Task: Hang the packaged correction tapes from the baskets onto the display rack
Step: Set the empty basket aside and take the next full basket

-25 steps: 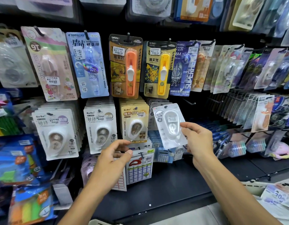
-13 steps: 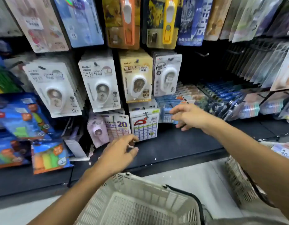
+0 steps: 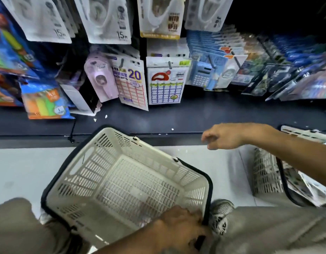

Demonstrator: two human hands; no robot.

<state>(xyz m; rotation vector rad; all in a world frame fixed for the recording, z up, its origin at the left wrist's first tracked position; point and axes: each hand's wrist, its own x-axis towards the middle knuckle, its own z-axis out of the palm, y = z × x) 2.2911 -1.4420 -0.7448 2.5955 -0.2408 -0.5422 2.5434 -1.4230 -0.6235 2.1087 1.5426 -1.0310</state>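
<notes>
Along the top of the display rack (image 3: 176,114), packaged correction tapes (image 3: 105,21) hang in rows on their pegs, white cards marked 15m beside a yellow-edged card (image 3: 159,17) and a further white one (image 3: 206,13). Below them hang a lilac correction tape (image 3: 100,79), sticker sheets marked 20 (image 3: 131,83), a sheet with a red shape above a blue grid (image 3: 165,83) and small blue calculators (image 3: 202,77), all above the rack's dark base shelf. On the pale floor (image 3: 21,171) in front stands a cream basket (image 3: 122,180) with a black handle, tilted, its slotted inside showing no packets. The left hand (image 3: 182,226) curls round the near right corner of the basket at the rim and handle. The right hand (image 3: 226,136) hovers over the shelf edge, fingers loosely bent and holding nothing. A second cream basket (image 3: 266,173) sits at the right, partly behind the right forearm, with packets (image 3: 301,184) inside, too blurred to tell their kind. Between the two baskets shows a patterned shoe (image 3: 220,215), with grey trouser legs (image 3: 268,228) at the bottom of the view. Orange, yellow and green sticky tabs (image 3: 45,105) lean at the left of the shelf.
</notes>
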